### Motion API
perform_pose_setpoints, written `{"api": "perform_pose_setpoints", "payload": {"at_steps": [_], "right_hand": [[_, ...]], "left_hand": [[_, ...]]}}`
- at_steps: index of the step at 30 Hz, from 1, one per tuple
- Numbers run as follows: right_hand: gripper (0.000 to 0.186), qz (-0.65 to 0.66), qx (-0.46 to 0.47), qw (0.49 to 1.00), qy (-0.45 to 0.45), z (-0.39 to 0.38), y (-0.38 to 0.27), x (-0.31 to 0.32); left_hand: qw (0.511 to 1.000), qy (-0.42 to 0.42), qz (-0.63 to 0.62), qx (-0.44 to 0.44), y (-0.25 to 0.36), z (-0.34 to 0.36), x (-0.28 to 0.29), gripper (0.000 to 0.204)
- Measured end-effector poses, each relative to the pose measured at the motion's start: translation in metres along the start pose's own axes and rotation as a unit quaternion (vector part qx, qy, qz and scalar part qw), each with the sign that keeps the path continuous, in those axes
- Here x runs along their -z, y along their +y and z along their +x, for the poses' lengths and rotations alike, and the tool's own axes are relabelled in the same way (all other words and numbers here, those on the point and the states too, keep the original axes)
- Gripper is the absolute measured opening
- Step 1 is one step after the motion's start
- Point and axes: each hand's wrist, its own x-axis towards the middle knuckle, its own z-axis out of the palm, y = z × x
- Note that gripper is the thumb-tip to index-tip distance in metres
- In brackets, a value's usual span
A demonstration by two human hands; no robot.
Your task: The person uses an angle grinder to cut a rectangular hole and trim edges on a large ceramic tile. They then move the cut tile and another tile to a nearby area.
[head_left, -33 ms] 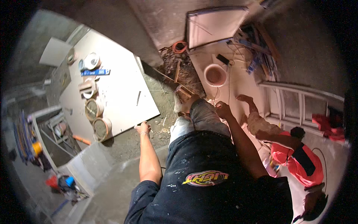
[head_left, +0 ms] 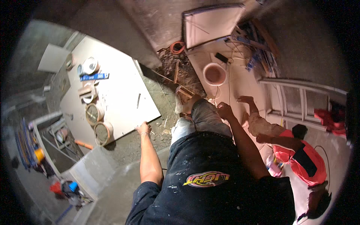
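Observation:
My left hand [head_left: 143, 129] hangs beside the near edge of a large white board [head_left: 123, 93], its fingers loosely bent and thumb apart; nothing plainly shows in it. I cannot tell whether it touches the board. Close to my right knee, my right hand [head_left: 225, 111] is closed in a fist, and whatever its fingers hold is hidden. Toward the board's left side stand two buckets of grey mix, a nearer bucket [head_left: 103, 133] and another bucket [head_left: 94, 113]. A blue spirit level [head_left: 94, 77] lies beyond them, and a thin dark tool [head_left: 138, 101] rests nearer my left hand.
A co-worker in a pink-red top [head_left: 311, 163] is low at my right, one arm reaching forward. Ahead are dug soil [head_left: 183, 71], a wooden stake [head_left: 176, 72], a pale round bucket [head_left: 215, 74] and a cable. A window frame [head_left: 296, 99] lies right; a leaning panel [head_left: 212, 24] stands far ahead.
The view has shifted slightly, so the board and buckets sit a little lower at left. The co-worker's arm and body have moved slightly. My hands keep nearly the same pose.

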Motion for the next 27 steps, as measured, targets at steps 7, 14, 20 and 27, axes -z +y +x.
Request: {"api": "perform_pose_setpoints", "payload": {"at_steps": [7,14,20,27], "right_hand": [[0.028,0.053,-0.053,0.983,0.168,-0.068,0.1,-0.044],[0.041,0.126,-0.242,0.94,0.203,-0.138,0.141,-0.072],[0.047,0.193,-0.347,0.895,0.206,-0.184,0.137,-0.049],[0.05,0.209,-0.398,0.866,0.217,-0.207,0.151,-0.021]], "left_hand": [[0.984,-0.131,0.114,-0.035,0.047,0.011,-0.076,0.075],[0.922,-0.281,0.262,-0.044,0.044,0.019,-0.132,0.036],[0.859,-0.344,0.37,-0.084,0.06,0.007,-0.176,0.034],[0.863,-0.352,0.338,-0.13,0.084,-0.036,-0.215,0.025]]}}
